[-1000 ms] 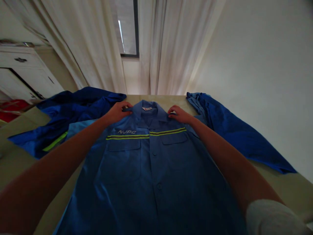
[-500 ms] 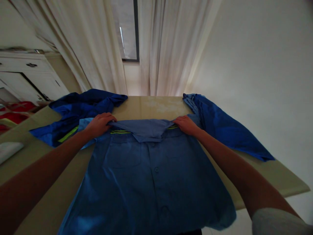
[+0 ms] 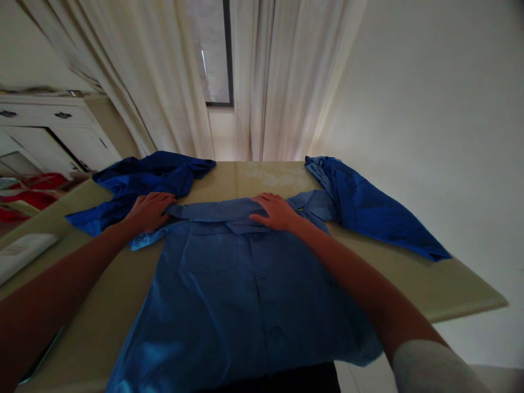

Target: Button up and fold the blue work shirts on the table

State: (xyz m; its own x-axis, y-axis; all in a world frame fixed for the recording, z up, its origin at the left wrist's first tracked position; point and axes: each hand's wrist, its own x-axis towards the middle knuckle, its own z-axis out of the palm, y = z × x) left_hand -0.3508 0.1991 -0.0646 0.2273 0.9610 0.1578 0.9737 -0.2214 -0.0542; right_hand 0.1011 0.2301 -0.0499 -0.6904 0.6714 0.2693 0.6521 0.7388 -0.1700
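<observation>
A blue button-front work shirt (image 3: 229, 284) lies front up on the table, its lower end over the near edge. Its top is turned down into a band (image 3: 213, 210) across the chest, covering part of the pocket tops. My left hand (image 3: 152, 212) grips the left end of this band, fingertips partly hidden in the cloth. On the band, right of its middle, my right hand (image 3: 278, 212) rests with fingers spread and thumb apart. Royal-blue cloth lies crumpled at the left (image 3: 151, 177), beyond my left hand. More royal-blue cloth (image 3: 368, 210) stretches out at the right.
The pale yellow table (image 3: 458, 289) ends in a corner at the right. A white flat object (image 3: 28, 251) lies on its left side. Beyond are a white cabinet (image 3: 53, 131), red items (image 3: 36, 191), curtains (image 3: 155, 82) and a bare wall (image 3: 429, 109).
My right hand has moved left from the shirt's right corner to near the middle of the band. My left hand has shifted slightly left. The yellow-green stripes across the chest are now mostly covered.
</observation>
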